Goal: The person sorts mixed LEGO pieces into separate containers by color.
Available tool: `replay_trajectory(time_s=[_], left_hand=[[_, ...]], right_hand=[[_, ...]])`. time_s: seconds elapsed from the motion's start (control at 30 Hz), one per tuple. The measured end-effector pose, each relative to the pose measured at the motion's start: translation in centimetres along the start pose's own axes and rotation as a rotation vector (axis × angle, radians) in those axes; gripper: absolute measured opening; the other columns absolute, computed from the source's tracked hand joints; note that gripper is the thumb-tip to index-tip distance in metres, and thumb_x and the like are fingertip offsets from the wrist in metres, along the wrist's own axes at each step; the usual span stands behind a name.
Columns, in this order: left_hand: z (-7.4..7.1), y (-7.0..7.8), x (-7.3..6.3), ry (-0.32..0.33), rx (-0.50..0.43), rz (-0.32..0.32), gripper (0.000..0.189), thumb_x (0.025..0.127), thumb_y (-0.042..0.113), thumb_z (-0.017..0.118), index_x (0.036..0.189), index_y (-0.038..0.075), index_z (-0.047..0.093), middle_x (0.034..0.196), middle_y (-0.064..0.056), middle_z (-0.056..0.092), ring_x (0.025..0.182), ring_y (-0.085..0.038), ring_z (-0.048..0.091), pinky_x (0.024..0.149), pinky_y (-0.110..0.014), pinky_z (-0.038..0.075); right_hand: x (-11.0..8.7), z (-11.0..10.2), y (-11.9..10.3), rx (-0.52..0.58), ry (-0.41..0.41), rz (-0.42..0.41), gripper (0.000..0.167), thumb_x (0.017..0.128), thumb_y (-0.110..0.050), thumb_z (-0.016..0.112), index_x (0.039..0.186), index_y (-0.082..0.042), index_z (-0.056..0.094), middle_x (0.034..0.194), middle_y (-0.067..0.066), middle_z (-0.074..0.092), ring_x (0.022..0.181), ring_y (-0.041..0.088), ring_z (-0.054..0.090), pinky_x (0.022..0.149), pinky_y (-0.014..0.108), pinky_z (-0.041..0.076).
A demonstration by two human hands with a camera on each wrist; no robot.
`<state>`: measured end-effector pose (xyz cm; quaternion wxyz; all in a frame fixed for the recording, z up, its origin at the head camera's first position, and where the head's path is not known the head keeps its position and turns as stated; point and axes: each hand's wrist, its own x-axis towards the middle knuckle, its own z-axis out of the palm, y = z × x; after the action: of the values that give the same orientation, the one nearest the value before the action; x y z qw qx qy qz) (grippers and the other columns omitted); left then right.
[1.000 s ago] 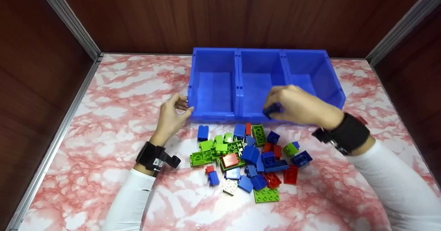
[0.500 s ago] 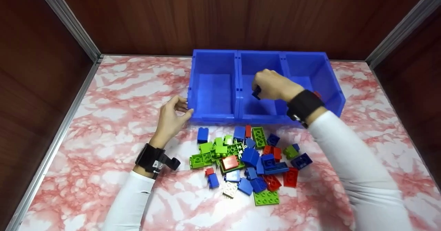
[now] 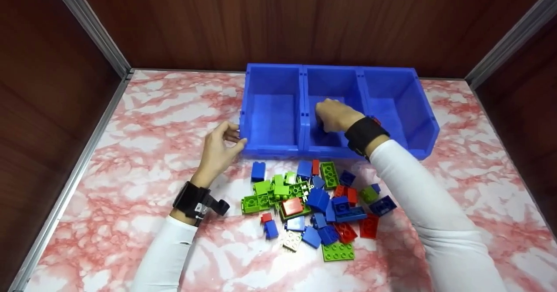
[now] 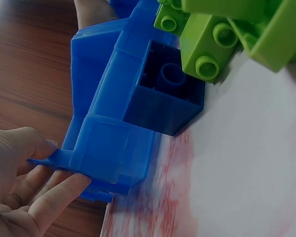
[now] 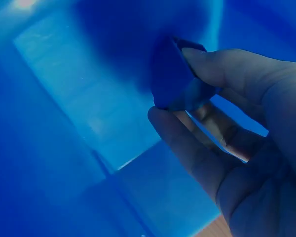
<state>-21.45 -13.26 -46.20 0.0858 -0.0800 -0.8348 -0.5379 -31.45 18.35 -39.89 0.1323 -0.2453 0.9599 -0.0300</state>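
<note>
My right hand (image 3: 334,115) reaches down into the middle compartment of a blue three-part storage bin (image 3: 274,149). In the right wrist view its thumb and fingers pinch a dark blue toy brick (image 5: 171,74) over the compartment floor. The head view hides this brick behind the hand. At the bin's front left corner, my left hand (image 3: 219,148) pinches the side edge; the left wrist view shows the thumb on one side of the blue lip (image 4: 61,157) and fingers on the other. A blue brick (image 4: 160,106) lies close by the bin's front.
Several loose bricks lie heaped in front of the bin: green ones (image 3: 256,203) on the left, blue ones (image 3: 317,199) in the middle, red ones (image 3: 369,226) to the right. A wood-grain panel (image 3: 278,22) rises behind the bin on the marbled table (image 3: 165,109).
My right hand has moved left with the blue brick, from above the bin's front edge, and lower into the middle compartment. My left hand keeps its hold on the bin's edge.
</note>
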Motion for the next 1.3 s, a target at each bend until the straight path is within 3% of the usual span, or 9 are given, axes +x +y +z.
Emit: replay_trajectory(time_s=[0.27,0.4,0.53,0.73,0.9,1.1,1.3], left_hand=[[0.0,0.1,0.0,0.004,0.005,0.004,0.028,0.09,0.002,0.077,0.115,-0.004,0.065,0.108,-0.023,0.074,0.097,-0.035,0.071,0.094,-0.049,0.062],[0.0,0.1,0.0,0.008,0.002,0.015,0.027,0.091,0.003,0.077,0.114,-0.004,0.065,0.107,-0.023,0.074,0.097,-0.037,0.071,0.094,-0.05,0.061],[0.0,0.1,0.0,0.01,0.002,0.004,0.027,0.091,0.003,0.077,0.115,-0.004,0.065,0.108,-0.022,0.074,0.097,-0.035,0.071,0.094,-0.048,0.062],[0.0,0.2,0.1,0.005,0.009,-0.013,0.028,0.091,0.003,0.077,0.116,-0.003,0.064,0.109,-0.022,0.074,0.098,-0.034,0.071,0.095,-0.047,0.061],[0.0,0.2,0.2,0.006,0.001,-0.006,0.028,0.091,0.001,0.076,0.116,-0.004,0.064,0.109,-0.023,0.074,0.098,-0.036,0.071,0.096,-0.05,0.061],[0.1,0.3,0.1,0.0,-0.004,-0.015,0.029,0.09,0.0,0.076,0.116,-0.004,0.064,0.109,-0.023,0.074,0.098,-0.034,0.071,0.095,-0.048,0.061],[0.2,0.4,0.0,0.004,0.01,-0.007,0.029,0.09,0.001,0.077,0.116,-0.004,0.064,0.108,-0.022,0.074,0.097,-0.035,0.071,0.094,-0.048,0.062]], right_hand=[[0.0,0.2,-0.1,0.022,-0.06,0.046,0.015,0.082,0.008,0.072,0.094,-0.001,0.074,0.102,0.021,0.075,0.089,0.031,0.067,0.076,0.046,0.06],[-0.4,-0.3,0.1,0.049,-0.064,0.015,0.031,0.083,-0.002,0.08,0.114,0.002,0.075,0.117,0.024,0.075,0.108,0.04,0.072,0.093,0.052,0.062],[-1.4,-1.6,0.4,0.077,-0.023,-0.044,0.048,0.088,-0.012,0.081,0.131,0.004,0.068,0.134,0.026,0.07,0.124,0.046,0.067,0.106,0.056,0.058],[-4.8,-3.5,0.2,0.038,0.105,-0.145,0.059,0.093,-0.033,0.078,0.141,-0.003,0.063,0.142,0.023,0.064,0.127,0.043,0.065,0.108,0.059,0.055],[-8.8,-3.7,-0.9,0.057,0.18,-0.188,0.081,0.088,-0.053,0.079,0.153,-0.011,0.052,0.142,0.018,0.058,0.12,0.036,0.066,0.101,0.058,0.06],[-12.6,-1.7,-2.9,0.073,0.216,-0.311,0.097,0.078,-0.061,0.086,0.152,-0.01,0.049,0.133,0.014,0.058,0.109,0.029,0.066,0.086,0.045,0.065],[-15.0,1.0,-5.0,0.102,0.22,-0.42,0.093,0.076,-0.059,0.087,0.146,-0.007,0.056,0.134,0.014,0.06,0.109,0.028,0.067,0.092,0.041,0.065]])
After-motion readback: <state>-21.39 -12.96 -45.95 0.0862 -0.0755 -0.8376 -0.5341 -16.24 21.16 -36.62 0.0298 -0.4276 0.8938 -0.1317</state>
